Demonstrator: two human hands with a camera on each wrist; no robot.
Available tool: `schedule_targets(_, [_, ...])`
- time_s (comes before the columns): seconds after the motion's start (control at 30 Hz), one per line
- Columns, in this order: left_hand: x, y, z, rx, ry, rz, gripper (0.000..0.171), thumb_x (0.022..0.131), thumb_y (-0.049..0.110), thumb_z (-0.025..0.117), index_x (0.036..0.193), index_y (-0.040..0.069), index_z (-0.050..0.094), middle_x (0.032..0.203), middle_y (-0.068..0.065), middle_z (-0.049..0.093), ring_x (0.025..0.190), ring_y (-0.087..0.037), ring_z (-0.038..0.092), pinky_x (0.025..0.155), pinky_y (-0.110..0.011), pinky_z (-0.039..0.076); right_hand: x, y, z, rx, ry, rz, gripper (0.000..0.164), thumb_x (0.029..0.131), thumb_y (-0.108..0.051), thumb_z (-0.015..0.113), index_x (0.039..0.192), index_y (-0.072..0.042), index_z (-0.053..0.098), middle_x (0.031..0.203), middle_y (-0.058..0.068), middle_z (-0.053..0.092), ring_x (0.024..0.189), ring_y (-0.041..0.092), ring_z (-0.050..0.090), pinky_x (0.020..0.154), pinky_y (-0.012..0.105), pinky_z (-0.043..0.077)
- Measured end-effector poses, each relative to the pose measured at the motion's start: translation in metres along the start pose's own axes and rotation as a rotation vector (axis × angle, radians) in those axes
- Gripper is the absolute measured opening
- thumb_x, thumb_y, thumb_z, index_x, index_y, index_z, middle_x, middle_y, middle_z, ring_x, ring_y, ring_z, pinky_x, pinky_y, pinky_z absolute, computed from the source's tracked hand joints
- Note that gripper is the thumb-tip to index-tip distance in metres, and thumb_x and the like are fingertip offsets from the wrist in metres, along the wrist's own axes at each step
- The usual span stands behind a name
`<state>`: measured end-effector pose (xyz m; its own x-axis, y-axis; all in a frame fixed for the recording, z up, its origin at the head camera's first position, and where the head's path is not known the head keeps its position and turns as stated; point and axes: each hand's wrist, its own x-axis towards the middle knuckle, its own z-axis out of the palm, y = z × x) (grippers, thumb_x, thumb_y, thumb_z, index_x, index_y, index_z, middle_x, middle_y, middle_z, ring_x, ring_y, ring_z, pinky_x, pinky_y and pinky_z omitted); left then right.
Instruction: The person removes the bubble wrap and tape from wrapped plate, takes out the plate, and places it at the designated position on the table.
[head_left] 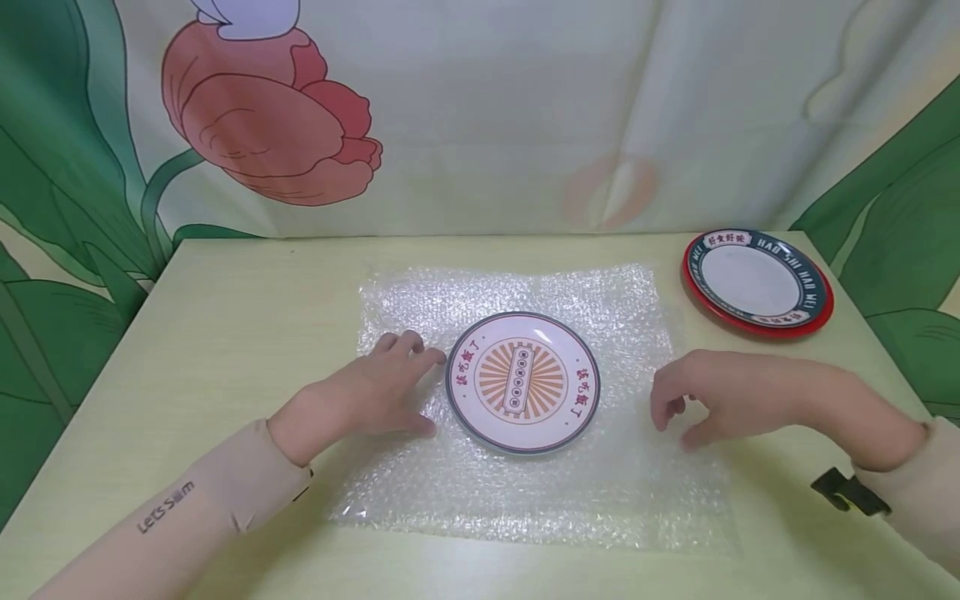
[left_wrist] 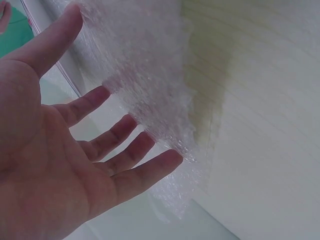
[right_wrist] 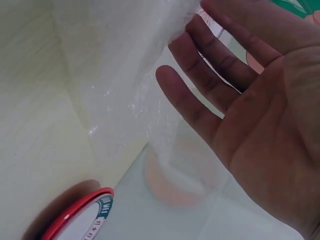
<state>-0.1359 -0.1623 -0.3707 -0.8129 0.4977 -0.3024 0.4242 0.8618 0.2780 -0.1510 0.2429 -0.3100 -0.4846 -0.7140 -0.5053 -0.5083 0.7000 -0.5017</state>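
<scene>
A round white plate (head_left: 522,383) with a dark rim, orange rays and red characters lies face up on a sheet of bubble wrap (head_left: 517,500). Just left of the plate is my left hand (head_left: 382,387), its fingers spread and loosely bent over the wrap. In the left wrist view that hand (left_wrist: 75,145) has its palm showing and nothing in it. To the plate's right, over the wrap's right side, my right hand (head_left: 720,396) hangs with relaxed fingers. The right wrist view shows this hand (right_wrist: 265,115) holding nothing, fingertips close to the wrap (right_wrist: 125,90); contact cannot be told.
A stack of plates (head_left: 757,279), a dark-green-rimmed one on a red one, stands at the table's back right corner. Behind the pale wooden table (head_left: 225,333) hangs a printed curtain (head_left: 487,125) with a flower and leaves.
</scene>
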Motion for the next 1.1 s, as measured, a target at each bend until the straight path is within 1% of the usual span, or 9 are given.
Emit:
schedule_targets(0.13, [0.000, 0.000, 0.000, 0.010, -0.002, -0.003, 0.084, 0.082, 0.039, 0.087, 0.150, 0.009, 0.047, 0.145, -0.024, 0.043, 0.132, -0.043, 0.041, 0.097, -0.059, 0.051, 0.005, 0.002, 0.008, 0.017, -0.021, -0.001, 0.026, 0.086, -0.018, 0.085, 0.105, -0.029, 0.071, 0.100, -0.014, 0.063, 0.097, 0.015, 0.058, 0.088, 0.035, 0.054])
schedule_targets(0.23, [0.000, 0.000, -0.001, 0.016, -0.005, -0.007, 0.084, 0.082, 0.039, 0.087, 0.150, 0.009, 0.047, 0.145, -0.024, 0.043, 0.132, -0.043, 0.041, 0.097, -0.060, 0.051, 0.008, 0.004, 0.016, 0.024, -0.027, 0.013, 0.027, 0.085, -0.017, 0.086, 0.105, -0.028, 0.070, 0.100, -0.014, 0.062, 0.096, 0.014, 0.057, 0.089, 0.035, 0.054])
schedule_targets(0.37, [-0.001, 0.001, -0.002, 0.018, -0.006, -0.007, 0.084, 0.082, 0.038, 0.087, 0.150, 0.009, 0.046, 0.145, -0.024, 0.043, 0.132, -0.043, 0.041, 0.097, -0.059, 0.051, 0.013, 0.005, 0.025, -0.003, -0.018, 0.025, 0.028, 0.084, -0.016, 0.086, 0.103, -0.027, 0.068, 0.097, -0.015, 0.060, 0.094, 0.012, 0.055, 0.088, 0.033, 0.053])
schedule_targets(0.5, [-0.002, 0.001, -0.002, 0.003, -0.003, -0.004, 0.084, 0.083, 0.037, 0.087, 0.150, 0.008, 0.047, 0.144, -0.024, 0.043, 0.132, -0.043, 0.041, 0.097, -0.059, 0.051, 0.017, 0.005, 0.030, -0.043, 0.001, 0.024, 0.027, 0.084, -0.016, 0.086, 0.100, -0.027, 0.068, 0.093, -0.014, 0.058, 0.090, 0.011, 0.054, 0.085, 0.031, 0.053])
schedule_targets(0.7, [-0.002, 0.002, 0.000, -0.009, 0.003, 0.001, 0.083, 0.083, 0.037, 0.087, 0.150, 0.008, 0.047, 0.144, -0.023, 0.043, 0.131, -0.042, 0.042, 0.097, -0.058, 0.051, 0.019, 0.008, 0.037, -0.068, 0.036, 0.031, 0.026, 0.084, -0.016, 0.086, 0.098, -0.029, 0.068, 0.092, -0.015, 0.057, 0.088, 0.010, 0.054, 0.083, 0.032, 0.053])
schedule_targets(0.83, [-0.001, 0.002, 0.000, -0.002, 0.005, -0.001, 0.084, 0.083, 0.037, 0.087, 0.150, 0.008, 0.047, 0.143, -0.023, 0.044, 0.130, -0.042, 0.042, 0.097, -0.058, 0.052, 0.019, 0.009, 0.041, -0.097, 0.069, 0.012, 0.026, 0.084, -0.016, 0.085, 0.099, -0.029, 0.068, 0.093, -0.015, 0.056, 0.088, 0.009, 0.053, 0.083, 0.033, 0.053])
schedule_targets(1.1, [-0.001, 0.002, 0.000, 0.011, 0.004, -0.014, 0.084, 0.083, 0.038, 0.087, 0.150, 0.008, 0.046, 0.144, -0.023, 0.043, 0.131, -0.041, 0.041, 0.098, -0.058, 0.051, 0.018, 0.006, 0.049, -0.157, 0.138, -0.011, 0.028, 0.084, -0.010, 0.084, 0.100, -0.025, 0.067, 0.094, -0.015, 0.053, 0.088, 0.008, 0.054, 0.084, 0.036, 0.055])
